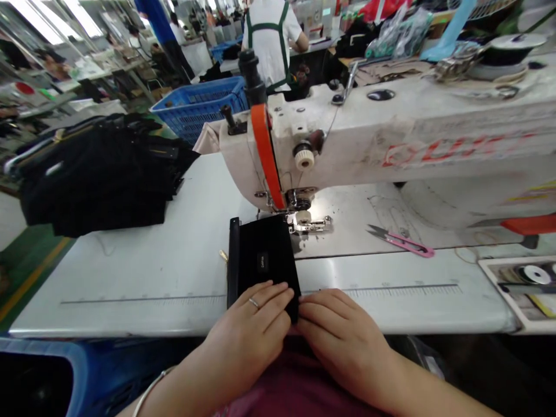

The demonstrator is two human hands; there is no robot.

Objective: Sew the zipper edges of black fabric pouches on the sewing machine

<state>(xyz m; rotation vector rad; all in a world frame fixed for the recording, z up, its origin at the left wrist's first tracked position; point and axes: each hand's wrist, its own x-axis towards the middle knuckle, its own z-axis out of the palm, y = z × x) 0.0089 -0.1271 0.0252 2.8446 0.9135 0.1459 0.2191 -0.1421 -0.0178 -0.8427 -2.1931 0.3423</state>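
A flat black fabric pouch (271, 240) lies on the sewing machine table, with a small label (263, 262) on its face. Along its left side runs a zippered strip (233, 260) with a gold zipper pull (223, 255). The pouch's far right edge reaches the presser foot (306, 225); whether it lies beneath the foot I cannot tell. My left hand (254, 327) grips the near part of the pouch, fingers pressed together on top and thumb hidden. Closed at the pouch's near right corner is my right hand (343, 330), its fingertips pinching the edge.
Pink thread snips (402, 238) lie right of the needle area. A pile of black pieces (95, 174) covers the table's left end. Blue baskets stand behind the table (200, 107) and below it (87, 370). A bobbin tray (521, 295) is at right; a co-worker (267, 40) sits ahead.
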